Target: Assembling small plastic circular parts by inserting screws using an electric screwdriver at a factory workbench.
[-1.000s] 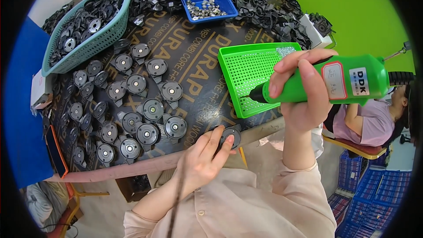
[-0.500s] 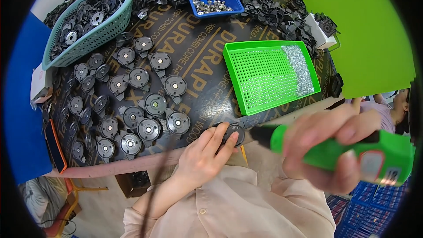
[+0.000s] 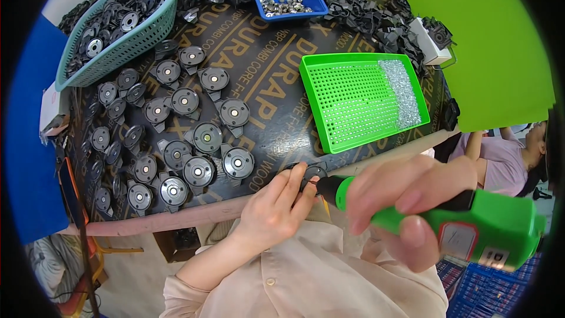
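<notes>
At the table's near edge, the fingers of my left hand [image 3: 272, 215] hold a round black plastic part [image 3: 317, 171]. My right hand [image 3: 406, 203] is wrapped round a green and black power screwdriver [image 3: 503, 227]. Its dark nose points left, and the tip meets the part beside my left fingertips; the exact contact is hidden. Just beyond stands a green tray [image 3: 316, 109] with rows of holes, many filled with small screws, and a heap of loose silvery screws [image 3: 401, 94] at its right end. Several similar round parts [image 3: 238, 163] with metal centres lie left of my hand.
A teal basket [image 3: 120, 62] full of black discs stands far left. Beyond the tray are a blue bin [image 3: 294, 17] of metal pieces and heaped black parts [image 3: 359, 6]. A white box [image 3: 431, 47] stands far right; another person [image 3: 491, 165] is beyond the table's right edge.
My right hand has brought the screwdriver left and slightly down, so its tip now reaches the black part. A dark, blurred strand has swung left. My left hand stays nearly still.
</notes>
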Available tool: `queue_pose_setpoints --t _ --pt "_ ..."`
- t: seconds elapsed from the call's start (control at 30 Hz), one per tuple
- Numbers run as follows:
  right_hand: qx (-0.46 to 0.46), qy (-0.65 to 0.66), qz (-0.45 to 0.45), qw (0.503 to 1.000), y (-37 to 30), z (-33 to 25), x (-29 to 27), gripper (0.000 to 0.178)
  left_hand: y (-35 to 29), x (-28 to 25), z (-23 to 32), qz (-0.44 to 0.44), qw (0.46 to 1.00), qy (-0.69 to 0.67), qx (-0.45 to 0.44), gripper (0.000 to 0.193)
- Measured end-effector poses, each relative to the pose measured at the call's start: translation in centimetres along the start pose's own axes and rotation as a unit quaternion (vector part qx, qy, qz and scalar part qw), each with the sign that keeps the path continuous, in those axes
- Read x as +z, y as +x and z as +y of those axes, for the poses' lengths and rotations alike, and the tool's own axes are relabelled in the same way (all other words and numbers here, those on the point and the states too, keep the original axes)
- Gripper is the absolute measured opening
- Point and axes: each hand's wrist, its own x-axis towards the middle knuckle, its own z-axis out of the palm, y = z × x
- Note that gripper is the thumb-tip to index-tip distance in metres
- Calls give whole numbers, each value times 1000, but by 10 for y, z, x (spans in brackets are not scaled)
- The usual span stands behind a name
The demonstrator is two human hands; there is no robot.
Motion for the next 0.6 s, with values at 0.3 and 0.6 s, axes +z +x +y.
queue_pose_setpoints --t 0.3,0.6 --pt "-100 68 131 984 7 -9 -14 23 1 6 -1 30 1000 1 9 29" --pt "-78 -34 204 975 22 44 -38 19 -2 12 0 54 998 -12 -14 43"
